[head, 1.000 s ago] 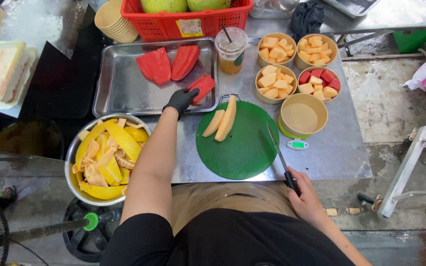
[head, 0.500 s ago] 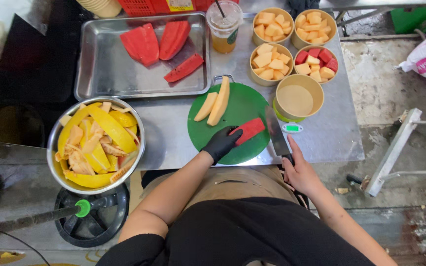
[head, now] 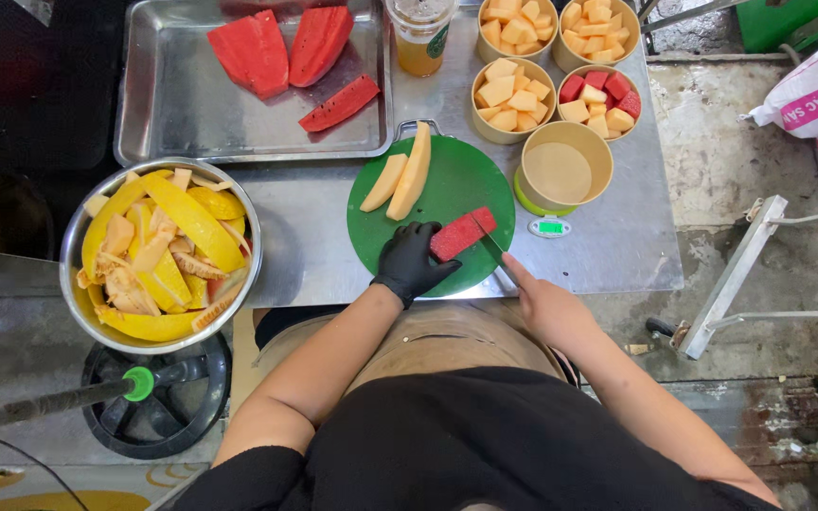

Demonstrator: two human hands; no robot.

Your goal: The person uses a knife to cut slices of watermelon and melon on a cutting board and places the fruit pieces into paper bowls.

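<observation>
Where the round green plastic cutting board sits at the near middle of the steel table, one red peeled watermelon strip lies on its near right part, long axis running from near-left up to far-right.

Left hand, black-gloved: fingers curled over the strip's near-left end, pressing it to the board. It is the nearer hand, touching the fruit.

Right hand, bare: closed round the handle of a dark-bladed knife, forefinger stretched along it; the blade points far-left and meets the strip at its right end, crossing the long axis.

On the board's far part, apart from the strip: two pale orange melon wedges.

Right of the board: empty tan paper bowl on a small scale; beyond it, bowls of cut melon.

Far left: steel tray with three more red watermelon pieces.

Near left: steel bowl of yellow rinds.
</observation>
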